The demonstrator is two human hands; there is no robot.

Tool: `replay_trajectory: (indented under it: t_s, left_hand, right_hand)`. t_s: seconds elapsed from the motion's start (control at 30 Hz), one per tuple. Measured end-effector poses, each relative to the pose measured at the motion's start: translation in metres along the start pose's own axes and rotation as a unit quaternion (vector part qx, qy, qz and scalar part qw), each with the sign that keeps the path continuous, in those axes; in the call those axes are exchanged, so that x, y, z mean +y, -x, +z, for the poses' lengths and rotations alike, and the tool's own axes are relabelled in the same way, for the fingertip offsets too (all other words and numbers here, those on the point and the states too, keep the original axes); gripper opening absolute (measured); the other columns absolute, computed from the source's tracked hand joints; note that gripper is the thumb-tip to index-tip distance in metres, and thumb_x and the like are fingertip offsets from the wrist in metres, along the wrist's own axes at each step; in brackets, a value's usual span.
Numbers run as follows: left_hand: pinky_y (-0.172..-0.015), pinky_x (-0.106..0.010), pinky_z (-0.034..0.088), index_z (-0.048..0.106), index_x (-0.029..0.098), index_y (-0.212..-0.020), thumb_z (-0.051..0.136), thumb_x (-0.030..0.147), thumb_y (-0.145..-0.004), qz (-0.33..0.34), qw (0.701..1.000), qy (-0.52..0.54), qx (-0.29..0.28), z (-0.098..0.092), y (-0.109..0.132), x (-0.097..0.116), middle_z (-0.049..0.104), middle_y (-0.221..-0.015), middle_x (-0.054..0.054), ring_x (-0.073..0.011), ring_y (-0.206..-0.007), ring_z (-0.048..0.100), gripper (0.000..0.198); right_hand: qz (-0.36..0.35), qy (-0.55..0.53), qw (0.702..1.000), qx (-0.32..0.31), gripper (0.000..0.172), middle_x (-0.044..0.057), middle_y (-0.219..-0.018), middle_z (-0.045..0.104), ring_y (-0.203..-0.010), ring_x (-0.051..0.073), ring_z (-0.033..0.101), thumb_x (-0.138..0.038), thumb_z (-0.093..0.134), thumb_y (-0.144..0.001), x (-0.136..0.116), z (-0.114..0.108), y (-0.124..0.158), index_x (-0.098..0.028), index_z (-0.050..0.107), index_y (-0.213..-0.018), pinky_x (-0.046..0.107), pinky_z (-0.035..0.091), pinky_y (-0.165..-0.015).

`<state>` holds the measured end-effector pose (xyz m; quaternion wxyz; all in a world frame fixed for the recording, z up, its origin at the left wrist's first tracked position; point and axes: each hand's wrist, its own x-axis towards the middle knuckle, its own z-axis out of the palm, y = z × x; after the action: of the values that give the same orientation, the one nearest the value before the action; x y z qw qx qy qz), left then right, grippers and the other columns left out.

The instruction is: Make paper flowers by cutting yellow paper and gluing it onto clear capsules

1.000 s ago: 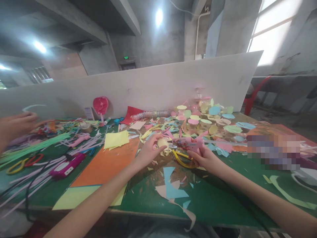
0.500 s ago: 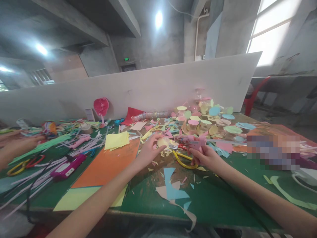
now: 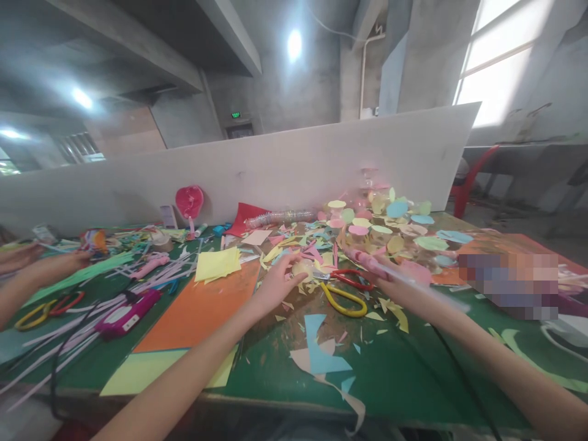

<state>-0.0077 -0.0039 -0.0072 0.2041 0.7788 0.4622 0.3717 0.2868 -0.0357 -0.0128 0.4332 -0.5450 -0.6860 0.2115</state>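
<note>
1. Left hand (image 3: 278,286), centre of frame: fingers curved and partly closed, grasping a pale yellow ball (image 3: 302,267), with the fingertips against its near side.
2. Ball position: centre of frame, held just above the table, beside the blades of red-and-yellow-handled scissors (image 3: 343,294).
3. Right hand (image 3: 395,286), right of centre: motion-blurred. Fingers around a blurred pink tool (image 3: 365,260); degree of closure impossible to determine.
4. Scissors: on the table, just below and between both hands, untouched.
5. Lower left of centre: orange card (image 3: 197,312) under neither hand, near the left forearm.
6. Upper right of centre: heap of pastel paper discs (image 3: 386,226), behind the right hand.
7. Far left edge: another person's hands (image 3: 41,263), apart from both.
</note>
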Motion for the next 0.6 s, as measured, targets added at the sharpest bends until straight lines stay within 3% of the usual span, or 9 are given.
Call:
replay_trajectory:
  t_s: [0.17,0.33,0.47,0.6]
  left_hand:
    - [-0.098,-0.038,0.049,0.059,0.024,-0.116,0.059,0.039,-0.087,-0.016,0.999,-0.016,-0.036,0.002,-0.003,-0.008,0.061,-0.128,-0.006,-0.0222,-0.113,0.060,0.032]
    - [-0.089,-0.036,0.052,0.061,0.023,-0.109,0.061,0.040,-0.085,-0.008,0.997,-0.026,-0.077,-0.001,-0.002,-0.009,0.065,-0.118,-0.007,-0.0225,-0.104,0.063,0.030]
    - [-0.082,-0.033,0.053,0.058,0.024,-0.106,0.059,0.040,-0.085,-0.013,0.993,-0.019,-0.119,-0.009,0.000,-0.007,0.065,-0.107,-0.004,-0.0211,-0.096,0.064,0.027]
    - [-0.084,-0.033,0.050,0.055,0.023,-0.098,0.058,0.041,-0.084,-0.011,0.986,-0.043,-0.158,-0.016,0.001,-0.004,0.062,-0.101,-0.002,-0.0202,-0.093,0.062,0.023]
  right_hand:
    - [-0.009,0.146,0.987,-0.074,0.022,0.001,-0.061,0.062,-0.053,0.020,0.056,-0.043,0.056,-0.083,0.002,-0.015,0.000,-0.026,0.061,-0.096,0.027,0.033,-0.051]
    - [-0.065,0.240,0.965,-0.085,0.026,0.006,-0.080,0.067,-0.076,0.024,0.060,-0.033,0.054,-0.082,0.018,-0.027,0.001,-0.021,0.059,-0.105,0.028,0.040,-0.063]
    - [-0.076,0.284,0.951,-0.099,0.025,0.009,-0.095,0.066,-0.094,0.026,0.059,-0.028,0.049,-0.085,0.028,-0.041,0.021,-0.021,0.060,-0.106,0.030,0.045,-0.074]
    - [-0.076,0.365,0.924,-0.088,0.023,0.010,-0.093,0.067,-0.089,0.027,0.061,-0.024,0.043,-0.088,0.046,-0.054,0.050,-0.021,0.060,-0.102,0.034,0.047,-0.073]
